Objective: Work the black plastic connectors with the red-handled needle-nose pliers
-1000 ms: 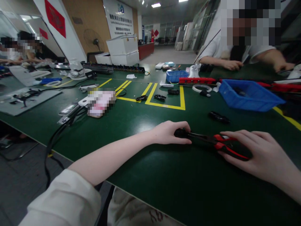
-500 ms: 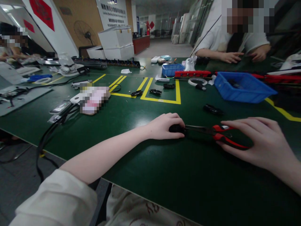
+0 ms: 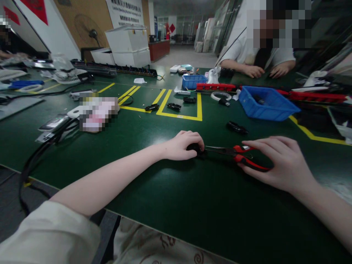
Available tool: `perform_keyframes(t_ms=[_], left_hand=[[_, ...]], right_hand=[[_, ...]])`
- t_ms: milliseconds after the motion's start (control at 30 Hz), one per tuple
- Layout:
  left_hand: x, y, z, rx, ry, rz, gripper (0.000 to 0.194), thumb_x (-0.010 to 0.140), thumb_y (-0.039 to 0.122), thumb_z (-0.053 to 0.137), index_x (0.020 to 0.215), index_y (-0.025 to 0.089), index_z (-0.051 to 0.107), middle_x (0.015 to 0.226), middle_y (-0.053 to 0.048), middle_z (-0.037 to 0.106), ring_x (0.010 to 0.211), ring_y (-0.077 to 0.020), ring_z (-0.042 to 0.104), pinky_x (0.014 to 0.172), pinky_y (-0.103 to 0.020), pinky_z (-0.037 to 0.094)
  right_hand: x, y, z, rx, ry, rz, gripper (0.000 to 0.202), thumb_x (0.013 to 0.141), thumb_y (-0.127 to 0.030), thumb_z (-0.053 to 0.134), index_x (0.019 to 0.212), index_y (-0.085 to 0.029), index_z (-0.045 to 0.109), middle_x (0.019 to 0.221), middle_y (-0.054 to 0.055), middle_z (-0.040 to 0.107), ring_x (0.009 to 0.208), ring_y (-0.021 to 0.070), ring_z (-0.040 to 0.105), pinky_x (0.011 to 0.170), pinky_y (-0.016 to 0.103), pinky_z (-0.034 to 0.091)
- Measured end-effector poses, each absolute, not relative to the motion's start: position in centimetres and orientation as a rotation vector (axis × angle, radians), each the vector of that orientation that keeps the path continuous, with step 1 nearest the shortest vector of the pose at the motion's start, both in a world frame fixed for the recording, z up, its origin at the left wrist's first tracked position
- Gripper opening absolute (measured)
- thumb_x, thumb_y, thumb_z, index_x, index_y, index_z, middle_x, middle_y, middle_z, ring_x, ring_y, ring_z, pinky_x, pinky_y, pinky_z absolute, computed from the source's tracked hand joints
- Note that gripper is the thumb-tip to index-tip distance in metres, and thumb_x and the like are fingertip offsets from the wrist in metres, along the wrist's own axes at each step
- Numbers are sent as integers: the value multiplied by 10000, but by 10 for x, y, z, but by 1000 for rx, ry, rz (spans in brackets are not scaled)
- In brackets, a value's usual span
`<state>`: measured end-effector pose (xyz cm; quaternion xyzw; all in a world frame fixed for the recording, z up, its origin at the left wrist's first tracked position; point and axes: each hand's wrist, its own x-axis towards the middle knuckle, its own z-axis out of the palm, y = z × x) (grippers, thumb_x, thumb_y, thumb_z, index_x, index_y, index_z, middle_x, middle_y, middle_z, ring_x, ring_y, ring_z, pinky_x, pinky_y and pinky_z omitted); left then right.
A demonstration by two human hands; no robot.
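My left hand [image 3: 184, 146] is closed on a small black part [image 3: 195, 148] low over the green table [image 3: 165, 190]. Red-and-black long-nose pliers [image 3: 239, 156] are held by the handles in my right hand [image 3: 283, 159], their tips pointing left and reaching the black part. Whether the tips grip it is too small to tell. Beyond the pliers lies a loose black part [image 3: 237, 127]. Farther back, small black pieces [image 3: 174, 106] rest in and beside a yellow-taped rectangle [image 3: 180, 117].
A blue bin [image 3: 268, 110] stands at the back right, a smaller blue bin [image 3: 194, 81] behind it. Red rails [image 3: 216, 87] run across the back. A pink phone [image 3: 99, 115] and black cables [image 3: 52, 141] lie at the left. Another person's hands [image 3: 254, 71] rest across the table.
The whole view has shifted, so table items and both hands appear farther left. My hold on the black part and the pliers looks the same. The other person's hands have lowered.
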<state>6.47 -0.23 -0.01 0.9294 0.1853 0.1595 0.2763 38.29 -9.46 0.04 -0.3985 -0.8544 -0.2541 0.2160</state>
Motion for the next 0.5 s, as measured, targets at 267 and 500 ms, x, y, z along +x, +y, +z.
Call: perform_keyframes(t_ms=[267,500], left_hand=[[64,-5,2,2468,489,445,263,830,262,591,1086,214,559,1134,-28,646,1149,-231,568,1163,-442,276],[65,-7,-4,2523,530,566,353,841,361,704,1125,214,553,1218,-58,631,1197,-253,562,1139,-456,308]], right_hand=[[378,-99,2,-1163,-2383,-606,487,879,-425,646,1333,-273,556,1000,106,705,922,337,661,880,535,448],[379,-96,3,-1060,-2408,-743,452,887,-445,647,1237,-165,589,974,112,702,891,285,659,870,462,442]])
